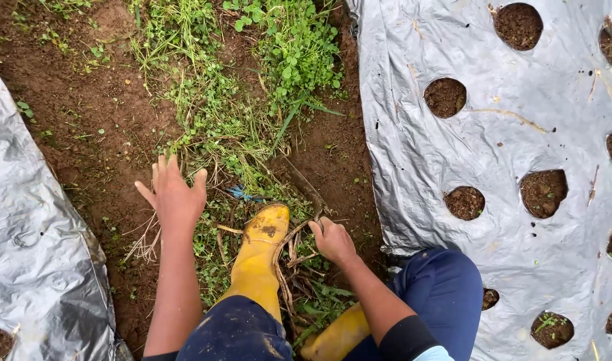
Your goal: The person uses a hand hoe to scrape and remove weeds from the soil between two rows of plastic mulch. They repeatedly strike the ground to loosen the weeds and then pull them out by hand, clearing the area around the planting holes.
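My left hand (pixel 172 194) hovers open, fingers spread, over the weeds (pixel 216 127) and bare soil of a furrow. My right hand (pixel 333 239) is closed around a curved dry stalk (pixel 289 239) beside the toe of my yellow rubber boot (pixel 262 251). More dry stalks lie under that hand. A second yellow boot (pixel 336 334) shows lower down between my blue trouser legs.
Silver plastic mulch (pixel 493 154) with several round planting holes of soil covers the bed on the right. Another silver sheet (pixel 25 254) lies at the left edge. Green clover and grass (pixel 292 53) grow thick at the top of the furrow. A small blue scrap (pixel 242 194) lies among the weeds.
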